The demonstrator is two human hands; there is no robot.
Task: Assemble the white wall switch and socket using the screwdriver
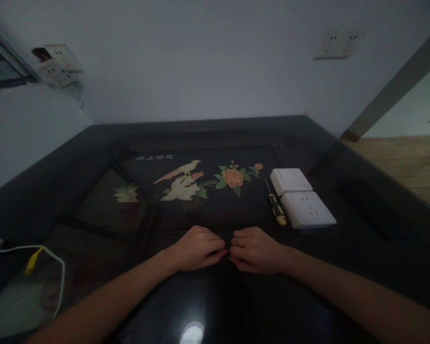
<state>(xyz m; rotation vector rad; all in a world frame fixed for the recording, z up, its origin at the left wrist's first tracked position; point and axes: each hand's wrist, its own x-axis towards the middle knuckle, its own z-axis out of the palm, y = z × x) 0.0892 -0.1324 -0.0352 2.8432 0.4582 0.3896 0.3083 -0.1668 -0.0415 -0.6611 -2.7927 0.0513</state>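
My left hand (199,249) and my right hand (255,251) rest on the dark glossy tabletop (215,301), side by side with a narrow gap between them. Both have their fingers curled in, and nothing shows in either. A ring is on a finger of the right hand. Beyond that hand, to the right, lies a screwdriver (276,206) with a yellow and black handle, its shaft pointing away from me. Against its right side sit two white pieces: a wall socket (308,209) with its slots facing up, and behind it a plain white switch plate or box (291,180).
A bird-and-flower picture (232,177) is set in the tabletop ahead. At left lies a white cable (62,272) with a yellow tag (33,261). Sockets are fixed on the back wall at right (339,44) and left (59,71). A wooden floor (408,157) shows at right.
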